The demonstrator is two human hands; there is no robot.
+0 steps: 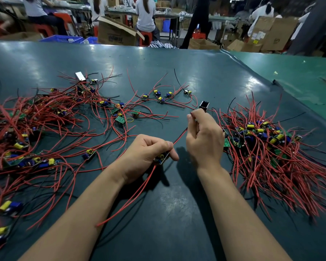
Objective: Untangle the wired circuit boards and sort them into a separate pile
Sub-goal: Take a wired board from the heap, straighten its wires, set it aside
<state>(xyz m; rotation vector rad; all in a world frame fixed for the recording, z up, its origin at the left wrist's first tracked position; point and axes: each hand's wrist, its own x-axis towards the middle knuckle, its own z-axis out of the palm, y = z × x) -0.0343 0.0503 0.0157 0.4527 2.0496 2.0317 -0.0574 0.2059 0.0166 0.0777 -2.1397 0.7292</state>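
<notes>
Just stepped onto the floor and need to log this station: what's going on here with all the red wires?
A person is sorting small wired circuit boards on a dark green table mat. The left hand grips one board with yellow and blue parts, while the right hand pinches its red wire and holds it taut. A tangled heap lies to the left; a separate pile sits to the right.

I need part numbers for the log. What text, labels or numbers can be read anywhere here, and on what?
None is legible.
Open cardboard box: dark print, upside down and blurred.
Stacked cartons: stickers and print too small to read.
Circuit boards: no readable markings.
</notes>
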